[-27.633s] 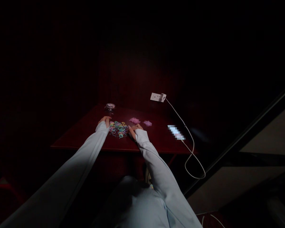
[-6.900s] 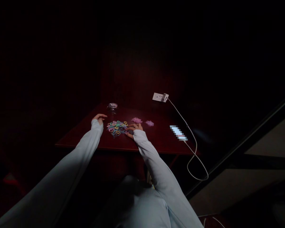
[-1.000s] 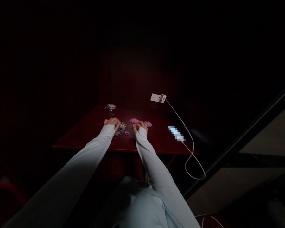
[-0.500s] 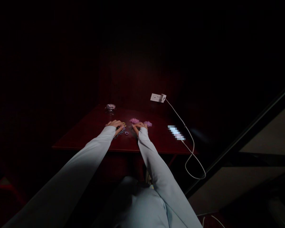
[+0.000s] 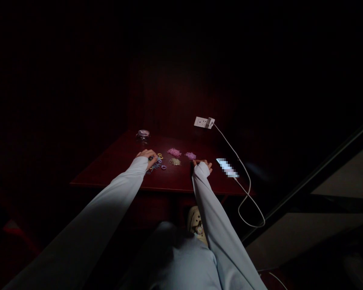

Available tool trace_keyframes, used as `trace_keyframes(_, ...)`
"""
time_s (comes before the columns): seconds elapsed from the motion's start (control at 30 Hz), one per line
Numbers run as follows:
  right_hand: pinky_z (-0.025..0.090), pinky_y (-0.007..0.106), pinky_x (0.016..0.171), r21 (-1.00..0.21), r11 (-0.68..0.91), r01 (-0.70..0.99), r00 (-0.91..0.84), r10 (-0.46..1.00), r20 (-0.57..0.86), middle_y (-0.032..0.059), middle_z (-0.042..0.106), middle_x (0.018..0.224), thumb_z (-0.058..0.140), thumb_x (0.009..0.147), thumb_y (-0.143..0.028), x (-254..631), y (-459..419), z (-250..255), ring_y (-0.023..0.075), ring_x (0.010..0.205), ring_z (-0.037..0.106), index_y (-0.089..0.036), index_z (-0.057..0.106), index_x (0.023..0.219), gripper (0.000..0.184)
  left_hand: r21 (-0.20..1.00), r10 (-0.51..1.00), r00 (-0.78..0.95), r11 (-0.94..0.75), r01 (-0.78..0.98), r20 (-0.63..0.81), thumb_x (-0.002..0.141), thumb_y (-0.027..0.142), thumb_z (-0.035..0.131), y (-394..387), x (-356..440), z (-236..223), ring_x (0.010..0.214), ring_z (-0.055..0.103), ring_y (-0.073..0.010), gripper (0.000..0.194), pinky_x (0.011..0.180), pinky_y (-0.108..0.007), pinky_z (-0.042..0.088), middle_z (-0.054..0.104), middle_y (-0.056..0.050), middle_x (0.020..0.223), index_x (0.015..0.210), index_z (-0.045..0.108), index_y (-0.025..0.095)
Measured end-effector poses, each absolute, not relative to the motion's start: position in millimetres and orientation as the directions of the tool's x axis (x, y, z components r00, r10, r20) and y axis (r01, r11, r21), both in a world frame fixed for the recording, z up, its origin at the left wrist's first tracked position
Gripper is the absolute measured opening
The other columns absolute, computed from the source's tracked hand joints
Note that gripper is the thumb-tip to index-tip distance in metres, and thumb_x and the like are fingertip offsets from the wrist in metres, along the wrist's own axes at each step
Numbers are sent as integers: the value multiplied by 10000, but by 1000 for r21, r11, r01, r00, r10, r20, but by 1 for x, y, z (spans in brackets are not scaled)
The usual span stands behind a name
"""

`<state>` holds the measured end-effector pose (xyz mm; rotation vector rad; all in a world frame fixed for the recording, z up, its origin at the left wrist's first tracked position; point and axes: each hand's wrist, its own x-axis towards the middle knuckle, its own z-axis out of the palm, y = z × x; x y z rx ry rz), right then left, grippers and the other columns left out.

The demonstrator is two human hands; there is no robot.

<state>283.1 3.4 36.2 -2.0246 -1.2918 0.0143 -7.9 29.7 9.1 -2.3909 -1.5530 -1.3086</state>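
My left hand (image 5: 147,154) lies on a small scatter of coloured rubber bands (image 5: 159,162) near the middle of the dark red table (image 5: 115,161). Its fingers are curled down together over them, and whether they hold anything is hidden. My right hand (image 5: 203,164) rests further right, fingers spread on the tabletop, between a small purple pile (image 5: 190,155) and a lit phone (image 5: 228,167). It holds nothing. A pink pile (image 5: 174,152) and a pale yellowish pile (image 5: 175,162) lie between my hands.
A small lidded jar (image 5: 143,135) stands at the table's back left. A white wall socket with a charger (image 5: 204,122) feeds a cable (image 5: 248,189) to the phone. A shoe (image 5: 195,219) shows below the table edge. The surroundings are very dark.
My right hand has moved right, away from the bands toward the phone, and opened. A yellowish pile now lies where it was. The mixed scatter is much smaller than before.
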Motion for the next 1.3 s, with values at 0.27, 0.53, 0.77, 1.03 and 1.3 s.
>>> trace_keyframes(0.27, 361, 485, 1145, -517, -370, 772, 551, 795, 254, 121, 659, 1457, 614, 1020, -375, 273, -9, 48, 381, 1476, 433, -238, 838, 1145, 291, 493, 820, 122, -447, 746, 560, 937, 313, 587, 34, -9, 13, 996, 663, -223, 179, 921, -344, 482, 789, -6, 1020, 835, 724, 262)
trace_keyframes(0.53, 372, 485, 1096, -537, -379, 754, 564, 792, 234, 161, 683, 1388, 569, 1005, -326, 277, -12, 47, 387, 1404, 472, -209, 817, 1206, 339, 521, 818, 95, -446, 727, 568, 920, 341, 586, 38, -13, 11, 929, 659, -218, 195, 921, -353, 495, 803, -2, 1003, 822, 731, 254)
trace_keyframes(0.77, 392, 450, 1048, -462, -181, 868, 375, 849, 372, 111, 681, 1386, 500, 972, -252, 283, -8, 31, 356, 1339, 513, -274, 790, 1263, 412, 514, 811, 111, -463, 722, 575, 927, 352, 584, 39, -15, 11, 951, 658, -218, 204, 943, -350, 499, 802, -6, 1005, 823, 731, 256)
trace_keyframes(1.03, 412, 482, 1048, -488, -272, 829, 470, 811, 347, 178, 702, 1289, 536, 940, -205, 284, 4, 25, 379, 1342, 533, -169, 801, 1154, 342, 530, 815, 100, -458, 714, 570, 914, 354, 588, 41, -15, 10, 953, 659, -226, 190, 929, -350, 496, 797, -7, 991, 828, 730, 262)
trace_keyframes(1.3, 409, 468, 956, -428, -192, 883, 394, 798, 456, 166, 681, 1325, 513, 943, -222, 283, -6, 33, 370, 1239, 541, -217, 790, 1202, 379, 537, 816, 95, -458, 708, 570, 917, 361, 581, 37, -15, 14, 998, 662, -241, 196, 952, -365, 493, 784, -19, 998, 828, 723, 259)
